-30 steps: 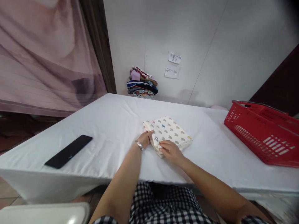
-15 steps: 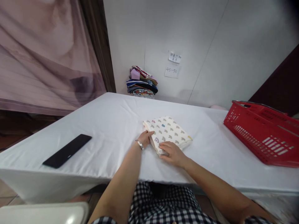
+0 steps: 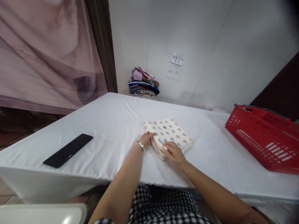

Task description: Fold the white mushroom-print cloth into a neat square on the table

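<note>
A folded cream cloth [image 3: 171,132] with grey, red, blue and yellow printed motifs lies on the white-covered table [image 3: 112,124] in front of me. At its left edge, my left hand [image 3: 146,139] is closed on the folded layers, fingers on top and thumb side low; a silver bracelet circles that wrist. My right hand [image 3: 175,155] pinches the near corner of the cloth, lifting the upper layer a little so the layers below show. The undersides of both hands are hidden.
A flat black rectangular object [image 3: 68,150] lies at the left of the table. A red plastic basket [image 3: 261,137] stands at the right. Behind the table's far edge is a stack of folded fabrics [image 3: 143,84]. Paper notes [image 3: 174,73] hang on the wall; a white seat [image 3: 44,214] is lower left.
My right hand has curled its fingers onto the cloth's near corner and raised the upper layer slightly. The left hand stays at the left edge. The view has shifted a little.
</note>
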